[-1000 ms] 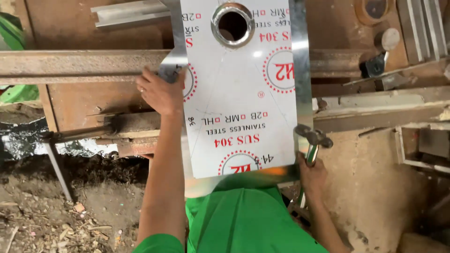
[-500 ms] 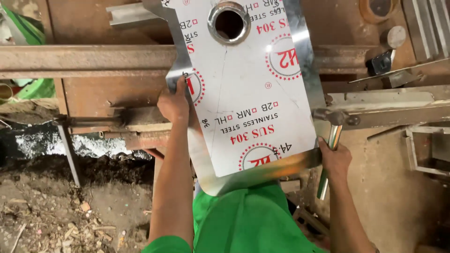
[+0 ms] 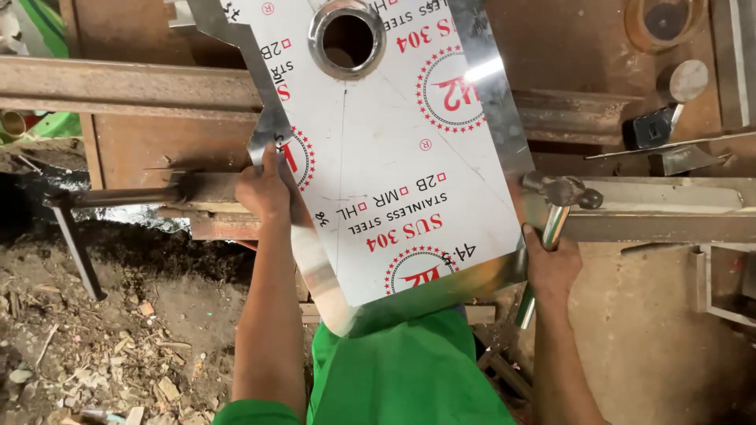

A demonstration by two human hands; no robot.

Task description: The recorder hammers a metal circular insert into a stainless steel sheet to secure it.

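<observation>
A shiny steel sheet [image 3: 394, 165] with a white protective film, red and black print and a round collared hole [image 3: 347, 38] lies tilted across a rusty steel rail [image 3: 118, 85]. My left hand [image 3: 264, 189] grips the sheet's left edge. My right hand [image 3: 551, 264] holds a hammer [image 3: 555, 206] by its metal handle, the head resting at the sheet's right edge. My green shirt [image 3: 409, 378] fills the bottom of the view.
A second metal bar [image 3: 669, 212] runs to the right under the hammer. A brown wooden board [image 3: 150, 149] lies behind the rail. A round metal disc [image 3: 687, 79] and a dark block [image 3: 650, 130] sit at upper right. Dirt and wood chips [image 3: 102, 354] cover the ground at left.
The sheet has rotated further so its near end swings right. My left hand stayed on its left edge. The hammer in my right hand rose to the sheet's right edge.
</observation>
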